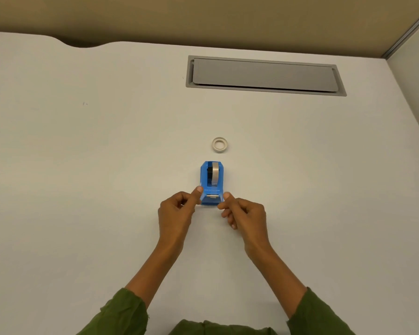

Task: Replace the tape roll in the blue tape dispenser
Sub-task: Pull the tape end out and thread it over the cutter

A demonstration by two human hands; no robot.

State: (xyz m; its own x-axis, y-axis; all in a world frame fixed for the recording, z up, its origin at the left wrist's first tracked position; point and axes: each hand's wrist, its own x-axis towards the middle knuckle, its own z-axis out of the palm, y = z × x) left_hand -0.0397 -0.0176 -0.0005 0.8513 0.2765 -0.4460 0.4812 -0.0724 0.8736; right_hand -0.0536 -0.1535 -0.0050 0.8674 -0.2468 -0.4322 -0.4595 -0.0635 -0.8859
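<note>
Two hands meet at the near end of the blue tape dispenser [212, 183], which stands on the white surface [82, 165]. The left hand [177, 211] touches its left side with thumb and finger, and the right hand [243, 213] pinches its right side; the other fingers are curled. One roll sits inside the dispenser. A spare tape roll [219, 144] lies flat just beyond it, apart. A grey cable hatch [264, 74] is farther back.

Both hands, left [177, 209] and right [244, 211], pinch the blue tape dispenser [212, 183] mid-tabletop [82, 165]; a spare tape roll [219, 144] lies just beyond, toward the far edge.
</note>
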